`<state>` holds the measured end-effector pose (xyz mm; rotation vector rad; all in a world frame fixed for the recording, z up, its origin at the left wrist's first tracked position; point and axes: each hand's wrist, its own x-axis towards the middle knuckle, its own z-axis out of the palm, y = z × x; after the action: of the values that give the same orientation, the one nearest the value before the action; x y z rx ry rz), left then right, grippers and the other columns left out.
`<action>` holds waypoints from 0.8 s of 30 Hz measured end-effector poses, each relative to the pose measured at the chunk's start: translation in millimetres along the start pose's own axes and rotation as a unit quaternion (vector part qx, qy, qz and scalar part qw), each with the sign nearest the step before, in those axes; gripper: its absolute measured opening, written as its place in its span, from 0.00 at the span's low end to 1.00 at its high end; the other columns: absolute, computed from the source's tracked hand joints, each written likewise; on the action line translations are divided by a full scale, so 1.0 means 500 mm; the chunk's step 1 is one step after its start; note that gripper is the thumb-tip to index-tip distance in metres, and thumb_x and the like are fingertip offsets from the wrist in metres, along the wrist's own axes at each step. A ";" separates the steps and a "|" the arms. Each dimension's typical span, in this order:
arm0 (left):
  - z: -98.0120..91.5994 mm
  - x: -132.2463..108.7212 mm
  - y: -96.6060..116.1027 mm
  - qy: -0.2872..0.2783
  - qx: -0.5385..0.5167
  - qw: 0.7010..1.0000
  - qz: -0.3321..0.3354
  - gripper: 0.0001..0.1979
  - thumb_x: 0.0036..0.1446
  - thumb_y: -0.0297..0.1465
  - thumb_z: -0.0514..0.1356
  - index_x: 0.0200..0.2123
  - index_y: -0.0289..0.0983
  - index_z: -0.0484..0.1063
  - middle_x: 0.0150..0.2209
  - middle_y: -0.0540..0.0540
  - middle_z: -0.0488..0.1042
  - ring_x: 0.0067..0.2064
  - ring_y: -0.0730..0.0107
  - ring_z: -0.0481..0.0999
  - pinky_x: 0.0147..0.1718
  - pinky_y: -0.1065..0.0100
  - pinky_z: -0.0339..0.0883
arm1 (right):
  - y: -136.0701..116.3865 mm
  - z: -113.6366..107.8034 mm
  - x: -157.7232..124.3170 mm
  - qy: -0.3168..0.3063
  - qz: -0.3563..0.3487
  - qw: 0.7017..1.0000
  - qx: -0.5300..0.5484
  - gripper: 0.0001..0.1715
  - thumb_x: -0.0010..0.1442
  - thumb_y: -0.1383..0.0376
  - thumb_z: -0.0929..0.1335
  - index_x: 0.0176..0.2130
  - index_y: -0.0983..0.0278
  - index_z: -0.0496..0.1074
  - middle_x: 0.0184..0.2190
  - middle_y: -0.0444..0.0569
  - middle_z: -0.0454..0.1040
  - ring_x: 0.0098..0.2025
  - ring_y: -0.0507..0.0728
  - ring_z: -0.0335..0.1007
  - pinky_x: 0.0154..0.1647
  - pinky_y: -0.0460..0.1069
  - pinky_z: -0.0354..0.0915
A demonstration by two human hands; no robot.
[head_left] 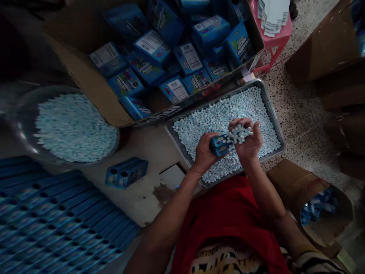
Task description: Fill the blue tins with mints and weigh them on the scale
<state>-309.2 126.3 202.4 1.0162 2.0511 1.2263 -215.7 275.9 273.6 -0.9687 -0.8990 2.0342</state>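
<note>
My left hand [204,152] is closed around a small blue candy box [219,145], held above a metal tray [276,121] full of small white and pale blue candies [216,114]. My right hand [248,141] is cupped, fingers curled round a heap of these candies, right against the open end of the box. Both hands hover over the tray's near half.
A big cardboard carton [85,87] of blue candy boxes stands behind the tray. A round bowl [23,114] of candies sits at left, a lone blue box [127,173] lies on the table, flattened blue boxes [57,224] are stacked at lower left. A pink stool [275,40] stands beyond.
</note>
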 end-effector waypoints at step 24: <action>-0.089 -0.025 -0.115 0.023 -0.064 0.996 -0.050 0.43 0.40 0.50 0.83 0.57 0.44 0.73 0.52 0.45 0.80 0.52 0.52 0.83 0.55 0.48 0.80 | 0.125 -0.325 -0.067 0.169 -0.156 0.789 -0.570 0.35 0.73 0.42 0.62 0.62 0.61 0.77 0.67 0.63 0.72 0.72 0.70 0.65 0.76 0.74 0.55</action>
<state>-354.6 77.1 171.2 0.8249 2.0035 1.3206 -83.2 262.7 156.7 -1.5649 -1.9670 0.8299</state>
